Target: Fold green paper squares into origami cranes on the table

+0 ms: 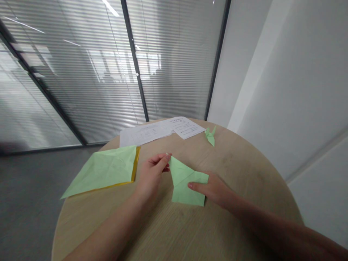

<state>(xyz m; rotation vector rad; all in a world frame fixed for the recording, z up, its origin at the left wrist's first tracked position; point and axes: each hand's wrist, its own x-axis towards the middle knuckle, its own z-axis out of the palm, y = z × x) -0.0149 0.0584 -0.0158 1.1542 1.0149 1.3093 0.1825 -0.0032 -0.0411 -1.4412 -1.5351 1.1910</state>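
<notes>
A partly folded sheet of light green paper (187, 194) is held between both hands above the round wooden table. My left hand (154, 168) pinches its upper left corner between thumb and fingers. On the right side, my right hand (213, 188) grips the sheet with the thumb on top and the other fingers hidden beneath. Crease lines run across the paper, and a pointed flap stretches toward my left hand. A small folded green paper figure (210, 136) with pointed tips rests farther back on the right, apart from both hands.
Left of my left hand lies a larger green sheet (108, 166) over a yellow one (135, 165), reaching past the table's left edge. Printed white papers (152, 131) lie at the back of the table (244, 170). Glass panels with blinds (174, 65) and a white wall (307, 90) stand beyond.
</notes>
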